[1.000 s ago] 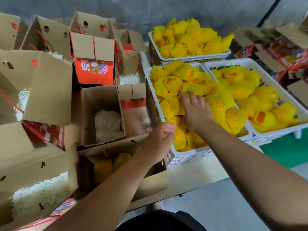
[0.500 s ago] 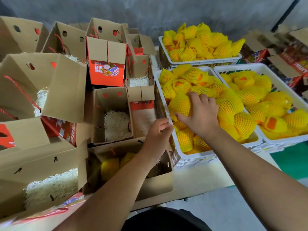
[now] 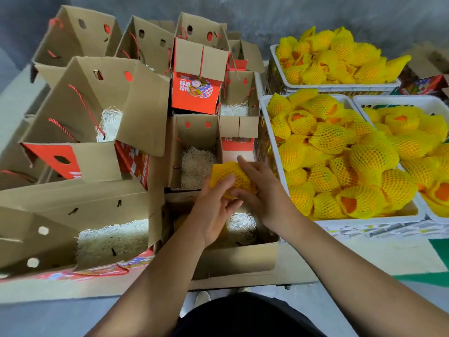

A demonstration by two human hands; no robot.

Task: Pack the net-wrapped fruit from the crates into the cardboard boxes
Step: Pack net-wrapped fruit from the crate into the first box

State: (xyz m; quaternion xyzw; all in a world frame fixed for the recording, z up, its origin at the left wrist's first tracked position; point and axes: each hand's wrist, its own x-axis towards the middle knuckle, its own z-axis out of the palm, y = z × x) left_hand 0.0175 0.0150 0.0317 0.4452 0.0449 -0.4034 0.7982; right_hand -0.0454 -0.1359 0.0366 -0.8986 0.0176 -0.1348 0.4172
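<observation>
Both hands grasp one net-wrapped fruit (image 3: 229, 179) above the open cardboard box (image 3: 239, 257) at the tabletop's near edge: left hand (image 3: 213, 210) beneath, right hand (image 3: 261, 193) beside, left of the white crate (image 3: 369, 221) of fruit.

Looks like a fruit packing station, warehouse-type spot. White plastic crates (image 3: 364, 223) are sitting heaped with fruit in yellow foam nets (image 3: 335, 139), and a bunch of open printed gift boxes (image 3: 194, 93) lined with shredded paper (image 3: 111, 239) are crowding a bench (image 3: 364, 259) against a bare grey concrete wall (image 3: 291, 15).
</observation>
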